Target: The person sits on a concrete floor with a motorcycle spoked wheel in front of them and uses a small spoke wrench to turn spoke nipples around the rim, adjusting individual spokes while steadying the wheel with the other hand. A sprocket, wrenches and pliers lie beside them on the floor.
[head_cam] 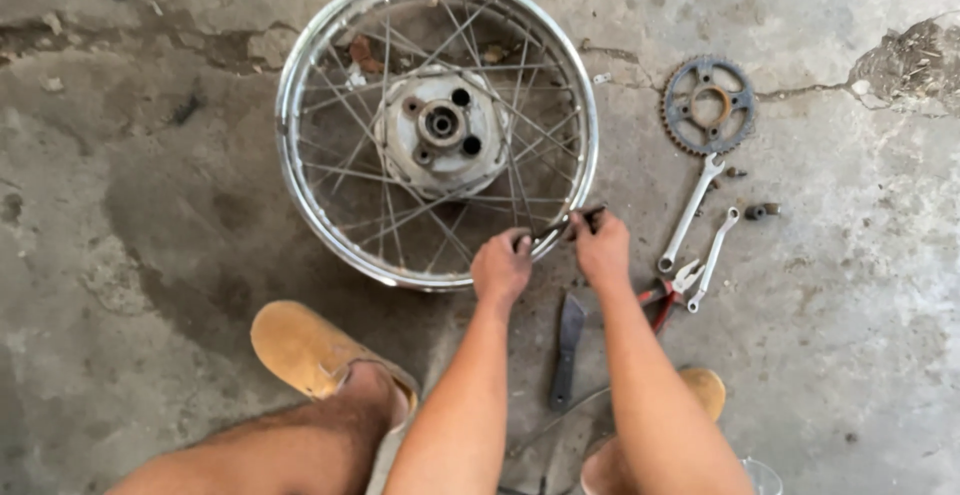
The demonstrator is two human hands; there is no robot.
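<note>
Spoked wheel (437,125) flat on concrete, both hands (550,255) gripping a thin tool (567,222) at its rim, sprocket (709,105), wrenches (700,230) nearby

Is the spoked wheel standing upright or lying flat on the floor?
Lying flat. The spoked wheel shows its full round rim and its hub face-up on the concrete floor, seen from above.

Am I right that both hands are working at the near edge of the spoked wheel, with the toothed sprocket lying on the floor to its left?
Not quite: the head view shows the sprocket lying right of the wheel, above two spanners. Both the left hand and right hand are at its near edge.
</note>
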